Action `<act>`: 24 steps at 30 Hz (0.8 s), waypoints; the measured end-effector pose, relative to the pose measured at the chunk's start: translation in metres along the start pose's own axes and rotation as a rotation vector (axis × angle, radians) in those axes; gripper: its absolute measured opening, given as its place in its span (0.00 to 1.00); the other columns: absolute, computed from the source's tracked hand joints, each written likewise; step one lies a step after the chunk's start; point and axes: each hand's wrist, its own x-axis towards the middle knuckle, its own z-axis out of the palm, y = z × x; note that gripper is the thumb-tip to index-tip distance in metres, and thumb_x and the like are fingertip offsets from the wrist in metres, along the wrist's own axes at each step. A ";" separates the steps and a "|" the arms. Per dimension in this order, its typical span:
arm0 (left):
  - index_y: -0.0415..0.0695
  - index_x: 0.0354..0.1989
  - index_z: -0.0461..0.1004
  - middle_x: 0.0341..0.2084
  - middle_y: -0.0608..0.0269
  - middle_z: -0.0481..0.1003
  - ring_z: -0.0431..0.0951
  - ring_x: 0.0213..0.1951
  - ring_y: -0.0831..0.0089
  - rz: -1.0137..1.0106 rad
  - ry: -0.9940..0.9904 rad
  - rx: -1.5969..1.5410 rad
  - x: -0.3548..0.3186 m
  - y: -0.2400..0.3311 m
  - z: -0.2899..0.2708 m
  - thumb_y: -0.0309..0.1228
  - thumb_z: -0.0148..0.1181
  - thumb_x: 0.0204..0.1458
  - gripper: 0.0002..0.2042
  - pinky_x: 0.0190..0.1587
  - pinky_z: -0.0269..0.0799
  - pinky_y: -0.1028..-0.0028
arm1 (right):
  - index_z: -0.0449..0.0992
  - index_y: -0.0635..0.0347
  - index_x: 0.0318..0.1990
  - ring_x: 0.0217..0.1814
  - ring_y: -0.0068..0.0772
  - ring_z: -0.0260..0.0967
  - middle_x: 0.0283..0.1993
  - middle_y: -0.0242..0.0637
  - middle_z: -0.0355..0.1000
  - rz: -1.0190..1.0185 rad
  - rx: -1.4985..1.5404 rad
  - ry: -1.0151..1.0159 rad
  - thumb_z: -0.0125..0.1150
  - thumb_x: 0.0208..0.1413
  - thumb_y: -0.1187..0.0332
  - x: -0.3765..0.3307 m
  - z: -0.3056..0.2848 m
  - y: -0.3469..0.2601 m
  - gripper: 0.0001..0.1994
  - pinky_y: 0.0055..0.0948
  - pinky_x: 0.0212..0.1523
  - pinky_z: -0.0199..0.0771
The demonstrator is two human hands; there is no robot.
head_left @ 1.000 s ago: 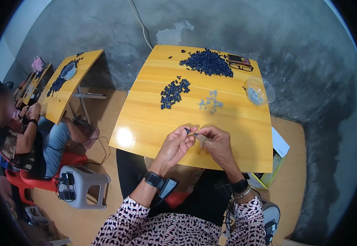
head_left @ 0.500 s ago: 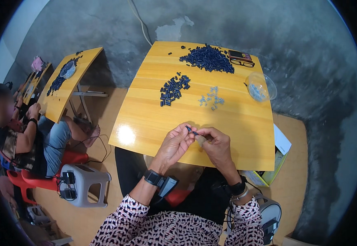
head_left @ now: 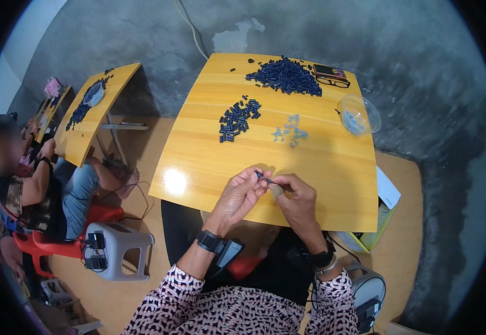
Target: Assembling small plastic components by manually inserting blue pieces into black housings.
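The 2 hands meet over the near edge of the tabletop [head_left: 209, 162]. The left hand [head_left: 237, 196] and right hand [head_left: 296, 196] both pinch 1 small dark piece [head_left: 262, 177] between fingertips, apparently being joined. Seating it likely needs careful alignment. Beyond them on the tabletop lie a small dark pile [head_left: 236, 118] and pale bits [head_left: 290, 129].

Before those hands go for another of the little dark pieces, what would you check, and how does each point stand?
1. Small dark piece pinched between both hands: ok; left hand and right hand meet at it.
2. Piece fully assembled: cannot tell, too small.
3. Small pile of dark pieces within reach on the yellow table: ok.
4. Light grey parts on hand: ok.
5. Clear bowl upright: ok.
6. Glasses apart from the big pile: not ok, touching.
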 end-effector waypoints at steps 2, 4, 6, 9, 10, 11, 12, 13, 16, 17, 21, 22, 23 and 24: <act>0.40 0.42 0.71 0.37 0.60 0.74 0.72 0.36 0.78 0.005 0.012 0.008 0.000 0.000 -0.001 0.28 0.53 0.57 0.07 0.42 0.70 0.80 | 0.75 0.66 0.34 0.29 0.26 0.71 0.29 0.38 0.73 -0.017 0.009 0.017 0.61 0.47 0.79 0.000 0.001 0.002 0.06 0.23 0.31 0.71; 0.40 0.41 0.71 0.36 0.62 0.74 0.72 0.36 0.78 0.001 -0.025 -0.003 0.000 0.000 -0.001 0.29 0.53 0.57 0.07 0.41 0.70 0.79 | 0.75 0.66 0.33 0.29 0.25 0.70 0.29 0.37 0.72 -0.020 0.029 0.015 0.62 0.47 0.79 -0.001 0.000 0.005 0.05 0.22 0.31 0.70; 0.40 0.41 0.70 0.35 0.62 0.74 0.72 0.34 0.79 -0.006 -0.008 -0.006 -0.001 0.001 0.002 0.28 0.54 0.56 0.07 0.41 0.70 0.81 | 0.75 0.66 0.33 0.30 0.25 0.70 0.29 0.37 0.72 -0.030 0.048 0.015 0.62 0.47 0.79 -0.001 0.000 0.006 0.05 0.22 0.32 0.70; 0.40 0.41 0.70 0.35 0.63 0.73 0.72 0.32 0.80 -0.011 0.014 -0.005 0.000 0.001 0.004 0.28 0.54 0.56 0.07 0.40 0.71 0.81 | 0.74 0.66 0.33 0.30 0.25 0.69 0.29 0.37 0.71 -0.042 0.052 0.010 0.62 0.46 0.79 0.000 0.001 0.005 0.05 0.22 0.32 0.69; 0.40 0.41 0.70 0.34 0.63 0.73 0.72 0.32 0.80 -0.009 0.020 -0.002 -0.001 0.001 0.004 0.27 0.54 0.56 0.07 0.40 0.71 0.81 | 0.74 0.66 0.33 0.30 0.25 0.68 0.29 0.36 0.71 -0.045 0.039 0.004 0.62 0.46 0.79 0.001 0.001 0.004 0.05 0.22 0.32 0.69; 0.40 0.41 0.70 0.34 0.63 0.73 0.72 0.32 0.80 -0.008 0.021 0.000 -0.001 0.001 0.003 0.27 0.54 0.56 0.07 0.40 0.71 0.81 | 0.74 0.66 0.33 0.30 0.25 0.68 0.29 0.36 0.71 -0.045 0.041 0.004 0.62 0.46 0.79 0.001 0.002 0.004 0.05 0.22 0.32 0.69; 0.40 0.42 0.70 0.35 0.63 0.74 0.72 0.32 0.80 -0.005 0.008 0.006 -0.001 0.000 0.001 0.28 0.54 0.56 0.07 0.40 0.71 0.81 | 0.75 0.66 0.33 0.30 0.25 0.68 0.29 0.36 0.71 -0.049 0.042 0.002 0.62 0.46 0.79 0.001 0.002 0.005 0.05 0.22 0.32 0.68; 0.40 0.42 0.71 0.35 0.63 0.74 0.72 0.33 0.80 -0.001 -0.006 0.012 0.000 0.000 0.000 0.28 0.53 0.57 0.07 0.40 0.70 0.80 | 0.75 0.66 0.33 0.30 0.25 0.68 0.29 0.36 0.71 -0.054 0.044 0.001 0.62 0.46 0.79 0.001 0.002 0.006 0.05 0.22 0.32 0.68; 0.40 0.42 0.71 0.35 0.63 0.74 0.72 0.33 0.80 -0.001 -0.008 0.015 0.000 -0.001 0.000 0.28 0.53 0.57 0.08 0.41 0.70 0.80 | 0.75 0.65 0.33 0.29 0.25 0.68 0.29 0.36 0.71 -0.048 0.069 0.000 0.62 0.46 0.79 0.000 0.002 0.009 0.06 0.22 0.32 0.68; 0.40 0.42 0.71 0.35 0.63 0.74 0.72 0.33 0.80 -0.002 -0.009 0.015 0.001 -0.001 0.000 0.28 0.53 0.57 0.08 0.41 0.70 0.80 | 0.75 0.65 0.33 0.29 0.25 0.68 0.29 0.36 0.71 -0.048 0.068 0.001 0.62 0.46 0.79 0.000 0.002 0.009 0.06 0.22 0.32 0.68; 0.39 0.42 0.71 0.34 0.63 0.74 0.73 0.33 0.80 -0.003 0.002 0.033 0.001 -0.001 0.001 0.27 0.54 0.56 0.08 0.41 0.71 0.80 | 0.75 0.65 0.34 0.29 0.25 0.69 0.29 0.36 0.71 -0.033 0.048 -0.005 0.62 0.45 0.79 0.001 0.003 0.009 0.07 0.22 0.31 0.69; 0.39 0.42 0.71 0.34 0.63 0.74 0.73 0.32 0.80 -0.007 0.010 0.037 0.001 -0.001 0.000 0.27 0.55 0.56 0.08 0.41 0.71 0.81 | 0.75 0.65 0.34 0.30 0.25 0.69 0.29 0.37 0.71 -0.031 0.049 -0.004 0.62 0.45 0.79 0.001 0.003 0.009 0.07 0.23 0.31 0.69; 0.39 0.42 0.71 0.34 0.63 0.74 0.73 0.32 0.80 -0.007 0.010 0.037 0.001 -0.001 0.000 0.27 0.55 0.56 0.08 0.41 0.71 0.81 | 0.75 0.65 0.34 0.30 0.25 0.69 0.29 0.37 0.71 -0.031 0.049 -0.004 0.62 0.45 0.79 0.001 0.003 0.009 0.07 0.23 0.31 0.69; 0.38 0.42 0.71 0.34 0.63 0.74 0.73 0.32 0.80 -0.002 0.008 0.040 0.001 -0.001 -0.001 0.28 0.54 0.56 0.08 0.41 0.71 0.80 | 0.75 0.65 0.34 0.30 0.25 0.69 0.29 0.37 0.72 -0.029 0.046 -0.007 0.62 0.45 0.80 0.001 0.003 0.009 0.07 0.23 0.32 0.69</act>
